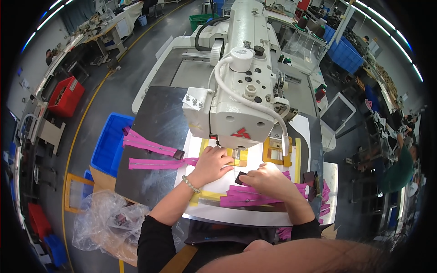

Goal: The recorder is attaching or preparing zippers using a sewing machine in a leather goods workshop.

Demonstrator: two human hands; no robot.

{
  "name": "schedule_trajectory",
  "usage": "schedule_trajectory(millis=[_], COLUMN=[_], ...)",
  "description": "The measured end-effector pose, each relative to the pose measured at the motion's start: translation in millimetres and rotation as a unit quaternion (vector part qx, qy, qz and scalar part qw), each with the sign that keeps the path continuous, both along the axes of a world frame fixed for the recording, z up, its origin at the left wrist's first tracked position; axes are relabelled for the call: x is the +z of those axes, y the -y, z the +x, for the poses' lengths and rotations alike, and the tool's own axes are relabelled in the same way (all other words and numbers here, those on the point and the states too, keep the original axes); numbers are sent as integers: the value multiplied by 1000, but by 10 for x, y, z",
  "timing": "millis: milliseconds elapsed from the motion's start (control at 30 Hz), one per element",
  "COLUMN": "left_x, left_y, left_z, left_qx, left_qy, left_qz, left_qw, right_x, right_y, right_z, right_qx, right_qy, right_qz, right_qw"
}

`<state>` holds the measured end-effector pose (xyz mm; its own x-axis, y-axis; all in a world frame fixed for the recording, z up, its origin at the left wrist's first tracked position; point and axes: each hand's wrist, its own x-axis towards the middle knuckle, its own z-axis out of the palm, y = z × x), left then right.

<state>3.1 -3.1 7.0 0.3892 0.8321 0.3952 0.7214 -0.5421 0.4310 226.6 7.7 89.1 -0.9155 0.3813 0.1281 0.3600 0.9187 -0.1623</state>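
Under the head of the white sewing machine (236, 102), my left hand (210, 164) rests on the work surface, thumb apart from the fingers. Its fingertips are beside a yellow-edged clear plate (241, 158). A pink zipper strip (154, 163) runs from the left to that hand, where its end is hidden. My right hand (268, 181) pinches a small dark square tab (240, 178) just right of my left hand. Below it lie several pink zipper strips (248, 195). Another pink zipper (152, 144), with a dark tab (179, 154) at its end, lies on the left.
A yellow frame (274, 152) sits right of the needle area on the white sheet (304, 136). Dark tabs (310, 178) lie at the table's right side. A blue bin (109, 143) and clear plastic bag (107, 220) are at the left. A red bin (67, 96) stands farther off.
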Motion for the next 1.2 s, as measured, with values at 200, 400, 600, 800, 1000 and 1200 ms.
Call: schedule_trajectory(millis=[200,400,600,800,1000,1200], left_x=[-33,-56,-43,-122,-95,-81], left_y=[-27,-41,-90,-140,-126,-109], left_z=[20,84,122,152,128,140], left_qx=[16,-19,16,37,-25,-7], left_qy=[4,-61,-27,26,9,-15], left_qz=[-27,-6,30,77,-8,-5], left_qw=[1000,998,999,996,1000,1000], right_x=[-4,-138,-134,-91,-159,157], right_y=[13,24,4,-33,18,-52], right_z=[-8,-26,27,2,-2,2], right_qx=[-9,-41,-61,-57,-49,-124], right_qy=[45,58,27,-45,-71,57], right_qz=[-4,2,14,115,87,-242], right_qw=[999,997,998,991,992,961])
